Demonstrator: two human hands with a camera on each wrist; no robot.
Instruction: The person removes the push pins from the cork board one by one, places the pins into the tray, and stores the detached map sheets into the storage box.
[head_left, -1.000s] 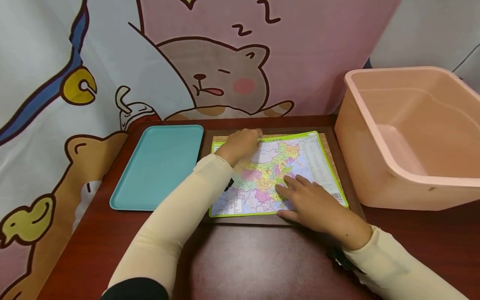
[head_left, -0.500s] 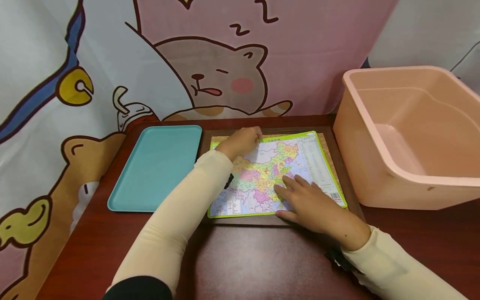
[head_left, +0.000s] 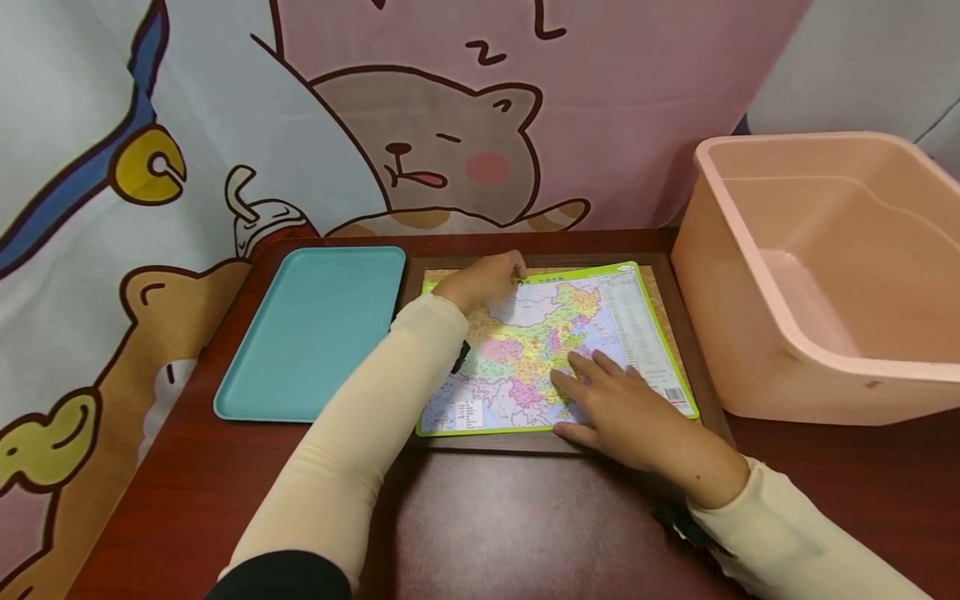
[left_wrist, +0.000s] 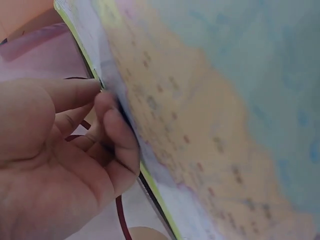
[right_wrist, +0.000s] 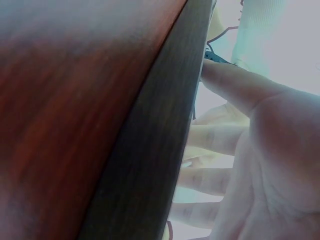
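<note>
In the head view a map sheet [head_left: 528, 358] with a lime-green border lies over a framed cork board [head_left: 663, 308]. My left hand [head_left: 483, 283] is at the map's far edge, fingers curled. The left wrist view shows the thumb and fingertips [left_wrist: 102, 95] meeting at that green edge; I cannot tell whether something small is between them. My right hand [head_left: 626, 404] rests on the map's near right part, fingers spread and fairly straight. Behind the board's dark wooden frame [right_wrist: 145, 125] in the right wrist view, the right fingers' tips are partly hidden.
A turquoise tray [head_left: 318, 333] lies left of the board. On the right stands a big peach plastic tub [head_left: 750, 333], close to the frame. The dark red table [head_left: 510, 517] ends at a cartoon-printed cloth [head_left: 600, 117] behind.
The left hand's fingers shift slightly at the map's far edge. The right hand, map and board keep their places; the head view tilts a little.
</note>
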